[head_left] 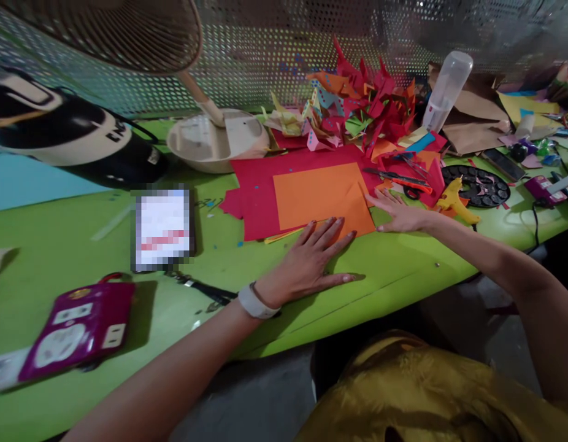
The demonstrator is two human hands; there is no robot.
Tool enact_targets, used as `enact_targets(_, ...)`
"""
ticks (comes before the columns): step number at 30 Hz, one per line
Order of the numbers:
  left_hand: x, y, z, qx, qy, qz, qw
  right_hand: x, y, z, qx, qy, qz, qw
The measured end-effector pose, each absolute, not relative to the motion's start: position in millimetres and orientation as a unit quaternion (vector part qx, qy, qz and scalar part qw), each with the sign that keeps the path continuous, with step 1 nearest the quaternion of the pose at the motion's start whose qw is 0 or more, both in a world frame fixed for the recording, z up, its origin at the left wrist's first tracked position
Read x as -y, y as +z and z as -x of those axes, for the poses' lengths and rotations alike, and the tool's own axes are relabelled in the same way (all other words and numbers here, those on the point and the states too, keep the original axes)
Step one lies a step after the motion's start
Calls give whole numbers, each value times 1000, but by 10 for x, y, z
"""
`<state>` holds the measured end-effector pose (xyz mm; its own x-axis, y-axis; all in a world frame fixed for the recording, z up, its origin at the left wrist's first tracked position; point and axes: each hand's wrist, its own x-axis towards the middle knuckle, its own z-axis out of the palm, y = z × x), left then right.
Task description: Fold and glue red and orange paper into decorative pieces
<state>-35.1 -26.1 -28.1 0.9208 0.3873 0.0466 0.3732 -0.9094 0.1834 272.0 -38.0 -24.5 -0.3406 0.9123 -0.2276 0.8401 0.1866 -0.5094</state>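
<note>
An orange sheet of paper [318, 196] lies flat over a larger red sheet [256, 215] on the green table. My left hand [314, 258] rests with spread fingers across the orange sheet's near edge, its thumb on the tabletop. At the sheet's right edge, my right hand [397, 212] lies with fingers stretched toward the paper. Neither hand grips anything. Just beyond my right hand are scissors [397, 178] on red and orange scraps. A yellow glue gun [456, 202] sits to the right, beside a black round tray [489, 187].
Behind the sheets rises a pile of folded paper pieces [371, 104]. A fan base [219, 144] and a large black bottle [81, 135] stand at the back left. On the left lie a badge holder [162, 227] and a purple power socket [79, 325]. A clear bottle [449, 86] stands at the back right.
</note>
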Motion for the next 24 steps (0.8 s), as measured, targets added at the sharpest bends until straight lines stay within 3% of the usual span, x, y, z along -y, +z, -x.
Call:
enact_targets(4, 262, -281, 351, -195, 40, -977, 79, 442, -167, -2808, 735, 281, 608, 106)
enact_targets(8, 262, -258, 341, -193, 34, -978, 71, 436, -144, -2589, 740, 199, 615, 185)
enact_targets(14, 268, -206, 317, -195, 2, -977, 82, 392, -363, -2332, 774, 164, 603, 100)
enact_targets(21, 107, -65, 343, -203, -36, -964, 170, 416, -353, -2321, 760, 195, 614, 85)
enact_targets(24, 5, 153, 263, -297, 78, -936, 174, 416, -306, -2275, 749, 217, 622, 77)
